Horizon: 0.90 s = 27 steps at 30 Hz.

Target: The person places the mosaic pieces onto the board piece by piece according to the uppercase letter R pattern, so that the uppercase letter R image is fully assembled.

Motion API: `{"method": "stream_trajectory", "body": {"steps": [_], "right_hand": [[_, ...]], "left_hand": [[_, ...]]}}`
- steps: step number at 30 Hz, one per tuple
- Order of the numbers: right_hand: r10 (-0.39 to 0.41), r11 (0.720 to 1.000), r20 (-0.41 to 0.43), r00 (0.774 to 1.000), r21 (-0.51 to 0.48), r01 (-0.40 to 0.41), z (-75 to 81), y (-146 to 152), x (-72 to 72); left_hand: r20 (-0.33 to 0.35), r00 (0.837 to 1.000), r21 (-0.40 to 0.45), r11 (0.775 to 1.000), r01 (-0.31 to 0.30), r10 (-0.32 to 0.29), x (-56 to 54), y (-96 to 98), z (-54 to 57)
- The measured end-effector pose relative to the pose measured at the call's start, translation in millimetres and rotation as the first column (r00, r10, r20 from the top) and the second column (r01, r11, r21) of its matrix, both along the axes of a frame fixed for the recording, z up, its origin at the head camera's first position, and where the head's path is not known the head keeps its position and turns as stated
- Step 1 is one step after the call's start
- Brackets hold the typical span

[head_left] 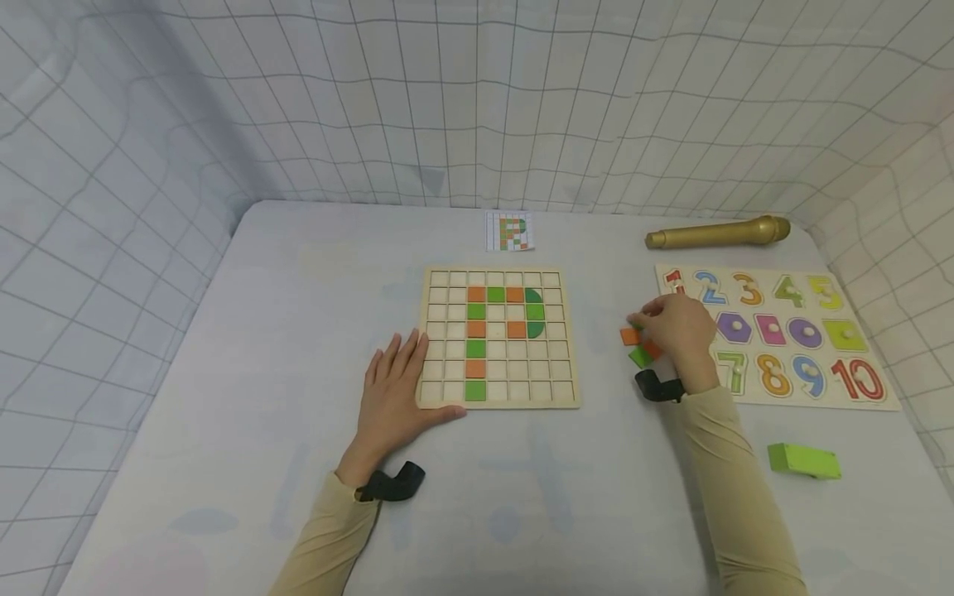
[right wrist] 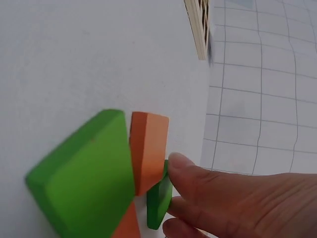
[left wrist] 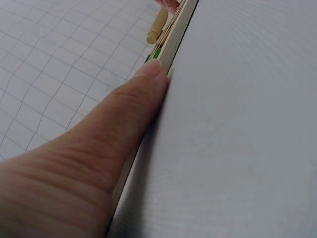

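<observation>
A wooden grid board [head_left: 522, 371] lies on the table with orange and green tiles set in some of its cells, forming a P-like shape. My left hand [head_left: 391, 389] rests at the board's lower left corner, fingers straight along the left side and thumb along the front edge. Right of the board, my right hand [head_left: 680, 331] is at a small pile of loose tiles. Its thumb and fingers pinch a green tile [right wrist: 161, 201], partly hidden by them. Beside that tile lie an orange tile [right wrist: 150, 151] and a larger-looking green square tile [right wrist: 89, 178].
A small printed pattern card [head_left: 510, 231] lies behind the board. At the right are a number and shape puzzle [head_left: 760, 343], partly under my right hand, a gold microphone [head_left: 715, 233] behind it and a green block [head_left: 803, 461] in front.
</observation>
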State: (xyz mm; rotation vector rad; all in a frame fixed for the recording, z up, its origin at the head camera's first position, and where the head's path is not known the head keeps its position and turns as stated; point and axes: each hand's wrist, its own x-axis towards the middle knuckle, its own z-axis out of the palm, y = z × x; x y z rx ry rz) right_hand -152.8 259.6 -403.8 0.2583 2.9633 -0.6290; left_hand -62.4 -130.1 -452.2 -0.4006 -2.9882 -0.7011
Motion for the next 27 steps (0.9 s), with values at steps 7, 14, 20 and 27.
{"method": "stream_trajectory", "body": {"steps": [7, 14, 20, 27], "right_hand": [[0.018, 0.999, -0.023, 1.000, -0.029, -0.019, -1.2, -2.5, -3.9], [0.046, 0.995, -0.058, 0.997, -0.085, -0.050, -5.0, -1.5, -5.5], [0.057, 0.985, -0.119, 0.991, -0.156, -0.076, -6.3, -1.9, -5.1], [0.079, 0.967, -0.237, 0.968, -0.216, -0.132, -5.5, -21.1, -6.3]], "left_hand": [[0.004, 1.000, 0.008, 1.000, -0.003, 0.003, 1.0, -0.5, 1.2], [0.013, 1.000, 0.002, 1.000, -0.003, 0.003, 1.7, -0.9, 0.3], [0.005, 1.000, 0.007, 1.000, -0.002, 0.002, 1.7, -1.2, -0.6], [0.001, 1.000, 0.003, 1.000, -0.002, 0.002, 0.5, -0.3, 0.3]]}}
